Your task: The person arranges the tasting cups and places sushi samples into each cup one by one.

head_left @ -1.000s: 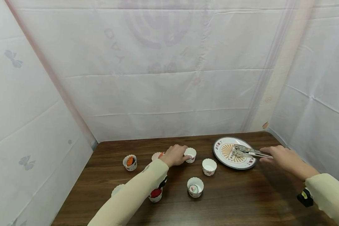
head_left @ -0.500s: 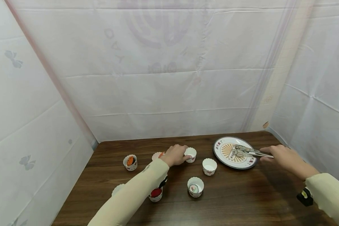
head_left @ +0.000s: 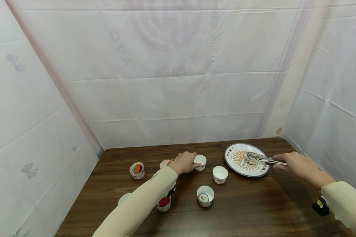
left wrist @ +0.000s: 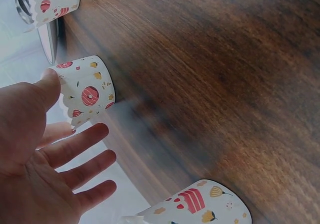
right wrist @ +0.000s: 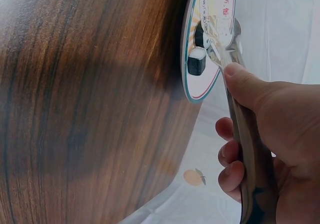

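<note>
My left hand (head_left: 182, 163) holds the rim of a white baking cup (head_left: 200, 162) between thumb and index finger. The other fingers stretch out beside the cup (left wrist: 87, 92) in the left wrist view. In my right hand (head_left: 298, 164) is a pair of metal tongs (right wrist: 245, 129), gripped along the handles. The tips of the tongs reach over a white plate (head_left: 236, 147) with a sunburst print. Two small sushi rolls (right wrist: 197, 64) with black wraps show on the plate in the right wrist view. Whether the tips touch a roll, I cannot tell.
An inside-bare cup (head_left: 220, 175) stands between hand and plate. Nearer sits a cup (head_left: 205, 201) with a sushi roll. Further left are cups with orange (head_left: 137, 170) and red (head_left: 163, 204) pieces; my left forearm partly covers others. White cloth (head_left: 166, 98) hangs behind the wooden table (head_left: 240, 210).
</note>
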Motion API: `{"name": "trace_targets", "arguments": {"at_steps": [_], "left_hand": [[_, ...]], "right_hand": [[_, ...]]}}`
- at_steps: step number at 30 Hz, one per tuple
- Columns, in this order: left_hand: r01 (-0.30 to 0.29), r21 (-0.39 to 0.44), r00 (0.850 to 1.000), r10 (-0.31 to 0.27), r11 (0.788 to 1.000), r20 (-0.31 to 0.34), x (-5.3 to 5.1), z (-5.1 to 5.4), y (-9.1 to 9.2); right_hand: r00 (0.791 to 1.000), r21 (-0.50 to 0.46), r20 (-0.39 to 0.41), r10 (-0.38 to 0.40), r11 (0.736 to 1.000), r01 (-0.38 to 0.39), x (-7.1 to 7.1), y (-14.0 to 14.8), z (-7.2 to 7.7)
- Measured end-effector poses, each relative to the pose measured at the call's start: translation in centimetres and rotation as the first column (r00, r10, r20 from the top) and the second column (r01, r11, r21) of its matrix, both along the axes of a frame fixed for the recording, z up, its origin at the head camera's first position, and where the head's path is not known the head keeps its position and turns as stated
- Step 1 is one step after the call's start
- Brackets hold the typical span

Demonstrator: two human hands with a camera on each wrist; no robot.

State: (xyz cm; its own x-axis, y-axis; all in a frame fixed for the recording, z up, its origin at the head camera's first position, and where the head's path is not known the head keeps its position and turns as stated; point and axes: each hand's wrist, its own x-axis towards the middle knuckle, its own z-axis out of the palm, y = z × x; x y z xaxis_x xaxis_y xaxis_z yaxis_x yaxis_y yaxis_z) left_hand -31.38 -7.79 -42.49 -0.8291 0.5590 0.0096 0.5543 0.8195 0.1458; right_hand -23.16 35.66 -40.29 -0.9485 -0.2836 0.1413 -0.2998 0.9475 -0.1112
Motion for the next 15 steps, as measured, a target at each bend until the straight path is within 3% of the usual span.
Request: {"name": "trace_targets", "arguments": {"at_steps": [15], "left_hand": [[0.005, 0.010, 1.000, -0.005, 1.000, 0.000, -0.2, -0.1, -0.1]], "right_hand": [[1.000, 0.019, -0.006, 0.017, 1.000, -0.017, -0.3, -0.5, 1.0]]}}
